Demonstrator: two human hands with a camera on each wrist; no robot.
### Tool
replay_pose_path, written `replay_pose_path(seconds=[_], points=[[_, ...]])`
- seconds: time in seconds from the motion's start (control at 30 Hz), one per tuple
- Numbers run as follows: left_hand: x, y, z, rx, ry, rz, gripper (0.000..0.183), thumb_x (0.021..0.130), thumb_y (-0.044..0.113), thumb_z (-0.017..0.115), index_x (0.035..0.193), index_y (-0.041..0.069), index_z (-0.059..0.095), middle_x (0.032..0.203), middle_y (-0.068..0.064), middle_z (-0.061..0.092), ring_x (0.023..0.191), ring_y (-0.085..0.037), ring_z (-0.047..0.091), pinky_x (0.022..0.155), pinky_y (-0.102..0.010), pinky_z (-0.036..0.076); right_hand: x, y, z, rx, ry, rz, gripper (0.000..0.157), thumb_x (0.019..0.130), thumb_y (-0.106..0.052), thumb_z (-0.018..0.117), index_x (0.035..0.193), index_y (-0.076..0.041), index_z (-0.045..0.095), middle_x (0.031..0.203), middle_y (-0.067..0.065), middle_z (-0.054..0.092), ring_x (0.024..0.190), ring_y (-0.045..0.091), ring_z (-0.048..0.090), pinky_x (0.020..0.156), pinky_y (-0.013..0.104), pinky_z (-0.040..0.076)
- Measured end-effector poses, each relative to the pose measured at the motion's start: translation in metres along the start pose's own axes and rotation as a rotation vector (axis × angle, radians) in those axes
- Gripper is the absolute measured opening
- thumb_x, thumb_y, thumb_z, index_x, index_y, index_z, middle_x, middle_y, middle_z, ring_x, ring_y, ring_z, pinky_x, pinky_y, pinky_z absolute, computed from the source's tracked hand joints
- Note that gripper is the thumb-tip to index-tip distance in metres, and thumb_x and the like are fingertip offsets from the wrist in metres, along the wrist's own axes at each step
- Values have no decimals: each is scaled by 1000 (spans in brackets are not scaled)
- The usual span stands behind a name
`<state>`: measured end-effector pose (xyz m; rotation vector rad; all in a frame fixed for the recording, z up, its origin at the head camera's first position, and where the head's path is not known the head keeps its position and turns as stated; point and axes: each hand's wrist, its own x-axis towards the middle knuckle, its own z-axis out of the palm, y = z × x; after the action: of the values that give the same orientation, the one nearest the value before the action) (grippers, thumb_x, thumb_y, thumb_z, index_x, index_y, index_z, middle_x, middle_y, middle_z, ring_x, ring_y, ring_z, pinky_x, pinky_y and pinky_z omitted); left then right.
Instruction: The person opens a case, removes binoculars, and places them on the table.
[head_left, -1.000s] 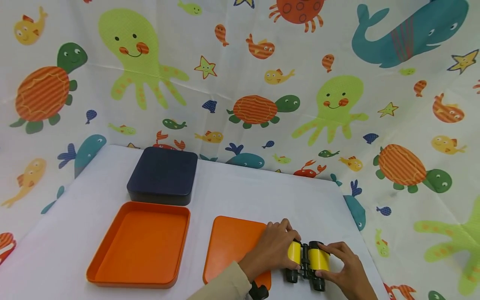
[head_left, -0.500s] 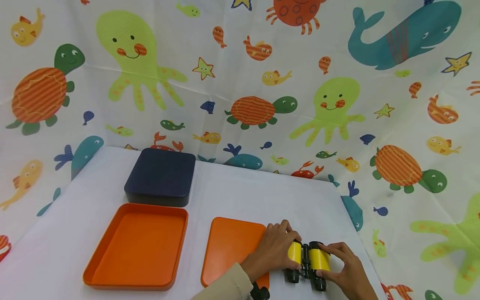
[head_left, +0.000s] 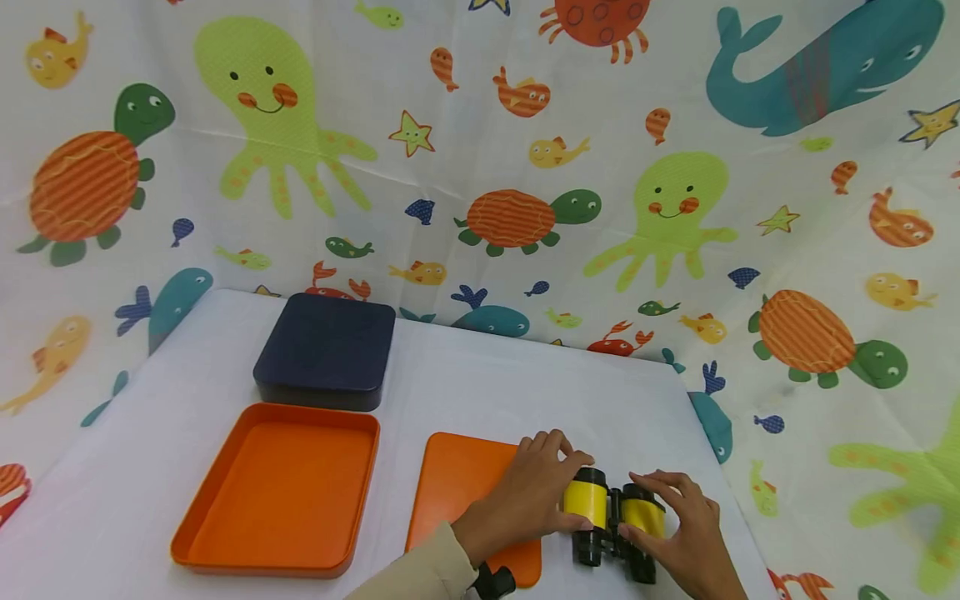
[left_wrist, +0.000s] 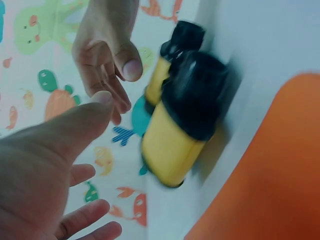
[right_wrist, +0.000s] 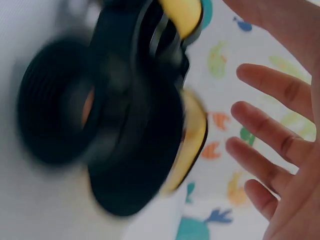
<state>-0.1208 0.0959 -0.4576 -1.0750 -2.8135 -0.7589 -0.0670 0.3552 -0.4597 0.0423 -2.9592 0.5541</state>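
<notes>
A pair of yellow and black binoculars (head_left: 585, 502) lies on the white table at the right in the head view. My left hand (head_left: 525, 492) hovers beside its left barrel, thumb and fingers spread. On the other side, my right hand (head_left: 686, 529) is close to the right barrel with its fingers loosely bent. The left wrist view has the binoculars (left_wrist: 175, 145) standing apart from both the left hand (left_wrist: 45, 155) and the right hand (left_wrist: 102, 55). Spread fingers (right_wrist: 275, 125) with a gap to the blurred binoculars (right_wrist: 140, 125) appear in the right wrist view.
An orange flat panel (head_left: 457, 475) lies partly under my left forearm. Further left sits an orange shallow tray (head_left: 281, 492), with a dark blue box (head_left: 326, 350) behind it. A sea-animal printed curtain (head_left: 450, 167) hangs behind the table.
Both hands have let go of the binoculars and drawn slightly apart from the barrels. The left hand has shifted a little to the left. The binoculars stay at about the same place.
</notes>
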Motion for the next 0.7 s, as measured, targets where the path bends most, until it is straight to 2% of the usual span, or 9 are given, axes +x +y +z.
replay_pose_path(seconds=[0.13, 0.33, 0.57, 0.7], points=[[-6, -7, -16, 1, 34, -5, 76, 85, 63, 83, 149, 30, 59, 133, 0, 56, 119, -15, 52, 98, -31, 44, 8, -18, 2, 29, 46, -71, 63, 77, -49, 95, 129, -19, 76, 132, 12, 64, 128, 38, 49, 100, 63, 28], [-21, -17, -29, 29, 90, -8, 77, 85, 63, 83, 149, 27, 60, 137, -3, 56, 123, -19, 53, 100, -35, 46, 19, -43, 8, 80, 47, -163, 63, 76, -47, 95, 131, -22, 75, 133, 9, 65, 129, 33, 49, 103, 62, 29], [-41, -32, -45, 31, 124, -71, 76, 84, 60, 85, 148, 27, 61, 137, -3, 57, 124, -21, 54, 100, -39, 47, 32, -69, 20, 163, 49, -251, 66, 75, -37, 98, 135, -23, 73, 137, 2, 65, 132, 28, 50, 105, 59, 30], [-48, -39, -57, -10, 162, -88, 74, 85, 56, 86, 148, 26, 61, 137, -3, 58, 124, -23, 55, 101, -41, 46, 40, -86, 30, 217, 72, -298, 65, 78, -32, 97, 137, -26, 71, 137, 1, 64, 132, 26, 52, 105, 57, 31]])
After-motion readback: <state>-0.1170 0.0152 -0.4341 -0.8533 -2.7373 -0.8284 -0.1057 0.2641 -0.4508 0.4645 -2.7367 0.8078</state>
